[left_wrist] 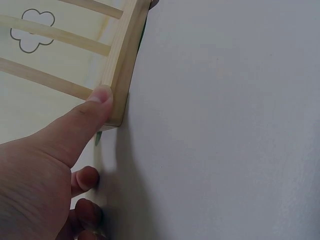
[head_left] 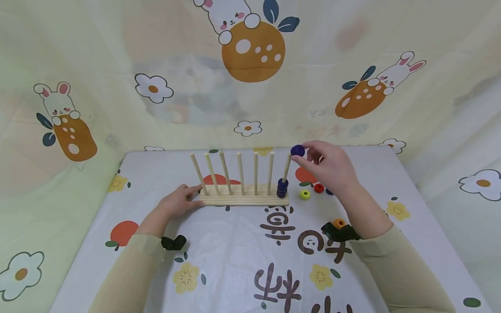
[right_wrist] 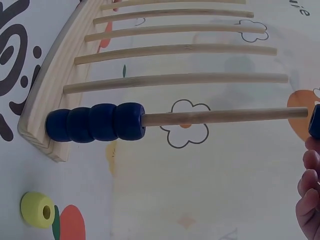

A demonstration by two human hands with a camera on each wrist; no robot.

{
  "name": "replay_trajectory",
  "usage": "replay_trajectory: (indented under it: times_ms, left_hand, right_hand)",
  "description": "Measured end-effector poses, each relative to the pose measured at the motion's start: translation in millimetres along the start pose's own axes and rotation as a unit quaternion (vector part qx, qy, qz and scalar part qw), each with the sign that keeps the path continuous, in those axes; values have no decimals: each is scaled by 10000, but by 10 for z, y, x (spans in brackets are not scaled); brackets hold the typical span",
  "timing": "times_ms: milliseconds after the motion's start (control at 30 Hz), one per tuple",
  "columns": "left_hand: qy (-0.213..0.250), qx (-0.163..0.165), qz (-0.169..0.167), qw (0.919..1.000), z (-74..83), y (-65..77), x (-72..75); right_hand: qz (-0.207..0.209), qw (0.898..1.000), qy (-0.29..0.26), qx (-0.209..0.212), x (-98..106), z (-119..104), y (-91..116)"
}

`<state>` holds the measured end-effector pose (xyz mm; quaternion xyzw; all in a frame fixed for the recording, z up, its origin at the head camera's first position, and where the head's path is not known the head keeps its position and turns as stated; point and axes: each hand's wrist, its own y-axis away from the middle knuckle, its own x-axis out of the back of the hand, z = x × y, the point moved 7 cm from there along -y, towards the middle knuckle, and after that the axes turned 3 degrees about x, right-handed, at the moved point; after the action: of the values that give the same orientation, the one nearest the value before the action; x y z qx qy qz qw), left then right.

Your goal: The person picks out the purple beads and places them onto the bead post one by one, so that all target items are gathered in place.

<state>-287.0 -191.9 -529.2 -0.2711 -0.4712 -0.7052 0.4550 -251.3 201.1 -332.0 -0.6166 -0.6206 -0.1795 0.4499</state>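
A wooden peg rack [head_left: 242, 200] with a row of upright pegs stands on the table. My left hand [head_left: 177, 202] grips the left end of its base, the thumb [left_wrist: 101, 95] on the near edge. Several dark blue beads [right_wrist: 95, 122] are stacked at the foot of the rightmost peg [right_wrist: 225, 116]. Above this peg's tip, my right hand [head_left: 330, 164] pinches another dark blue bead [head_left: 297, 150] between thumb and index finger. In the right wrist view the held bead [right_wrist: 315, 122] is cut off by the frame edge, just beyond the peg's end.
Right of the rack lie a yellow-green bead [head_left: 305, 194], a red bead [head_left: 318, 188] and a dark blue bead [head_left: 329, 192] partly behind my right wrist. An orange bead [head_left: 339, 223] sits nearer, by the black wrist strap [head_left: 339, 234]. A patterned cloth covers the table [head_left: 223, 261].
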Motion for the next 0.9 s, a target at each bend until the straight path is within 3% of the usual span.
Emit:
replay_trajectory:
  times_ms: [400,900]
  left_hand:
    - [29,1,2,10000,-9,5,-10]
    - [16,-62,37,10000,-22,-12,-8]
  right_hand:
    - [-99,9999,1,24,-99,-14,-29]
    - [-441,9985,85,-303,-182,-14,-38]
